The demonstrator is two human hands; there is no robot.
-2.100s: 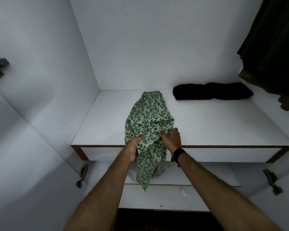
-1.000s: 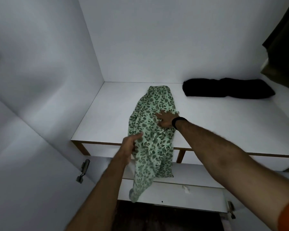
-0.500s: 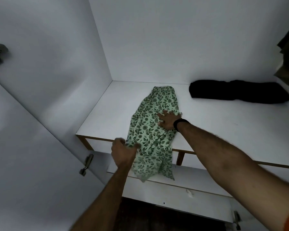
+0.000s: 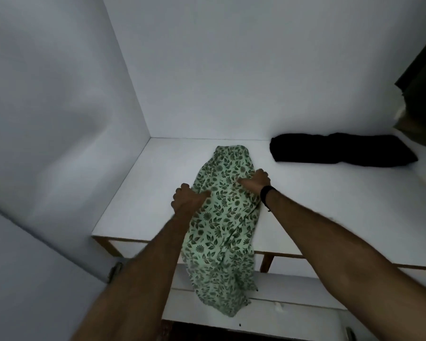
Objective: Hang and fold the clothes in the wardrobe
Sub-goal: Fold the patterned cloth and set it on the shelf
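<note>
both forearms are showing bare, with no sleeves covering them up to the frame's edge, and fine hair is showing along them. the right hand [image 4: 255,182] is wearing a black band [image 4: 266,194] snug around its wrist. the left hand [image 4: 186,199] is wearing nothing at its wrist.

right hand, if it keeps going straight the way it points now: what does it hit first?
The right hand points left across the green leaf-print garment. Going straight on, it would probably meet the left hand at the garment's other edge, though depth is hard to judge.
</note>
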